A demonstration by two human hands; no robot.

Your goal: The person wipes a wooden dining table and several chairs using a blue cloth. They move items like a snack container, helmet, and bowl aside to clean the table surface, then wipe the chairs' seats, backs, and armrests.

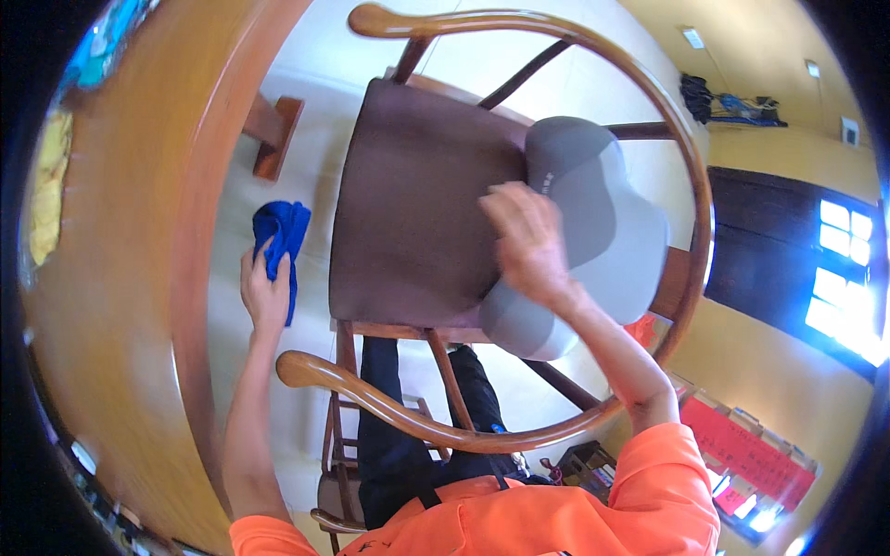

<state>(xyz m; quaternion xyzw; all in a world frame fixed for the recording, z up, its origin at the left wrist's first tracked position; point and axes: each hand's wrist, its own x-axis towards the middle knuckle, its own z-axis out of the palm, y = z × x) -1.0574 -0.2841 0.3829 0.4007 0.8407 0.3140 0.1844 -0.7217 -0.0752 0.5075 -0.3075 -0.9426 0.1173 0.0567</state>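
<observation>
My left hand is closed on a bunched blue cloth, held out between the table edge and the chair. A round-backed wooden chair stands before me, with a dark brown seat pad. Against its backrest leans a two-tone grey lumbar cushion. Over the seat pad, by the near part of the cushion's front, is my right hand. Its fingers stretch out, slightly blurred, with nothing seen in them. Whether it touches the cushion or the pad I cannot tell.
A long wooden table runs along my left, with a yellow cloth on its far side. Another wooden chair stands close by below. A dark cabinet or door and a red panel lie to the right.
</observation>
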